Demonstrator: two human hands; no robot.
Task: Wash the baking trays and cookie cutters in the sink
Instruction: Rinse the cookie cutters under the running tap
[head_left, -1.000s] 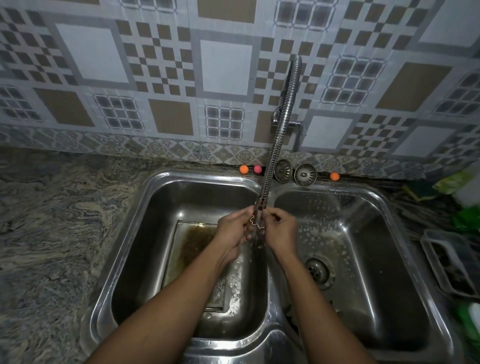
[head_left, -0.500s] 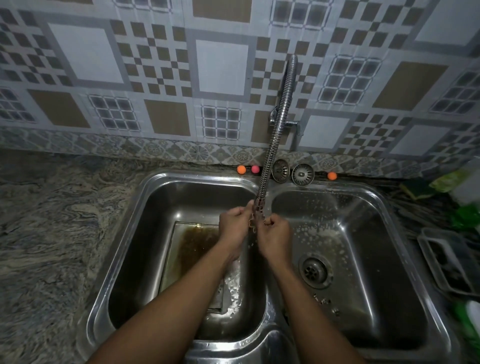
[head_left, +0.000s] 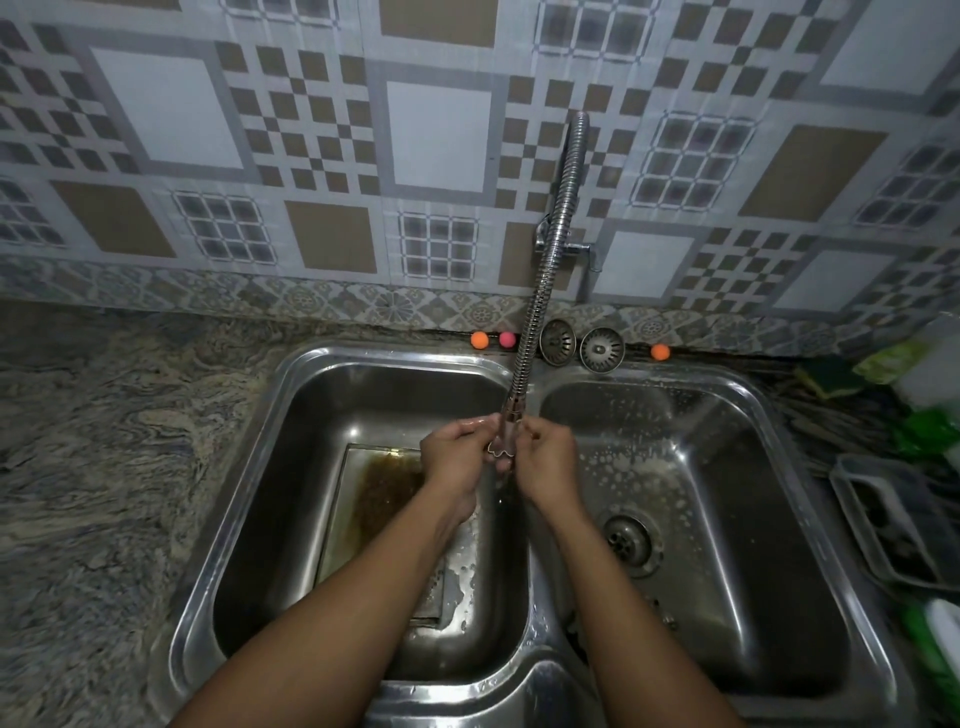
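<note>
Head view: a small metal cookie cutter (head_left: 500, 453) is pinched between both hands just below the nozzle of the flexible tap hose (head_left: 545, 260), above the divider of the double sink (head_left: 291, 374). The left hand (head_left: 454, 460) is curled onto the cutter's nine o'clock side and the right hand (head_left: 545, 462) onto its three o'clock side, fingertips closed on its rim. A stained baking tray (head_left: 363, 499) is seen lying in the left basin, at seven o'clock from the hands. Suds are spread across the right basin, whose drain (head_left: 631, 540) sits at four o'clock from the hands.
</note>
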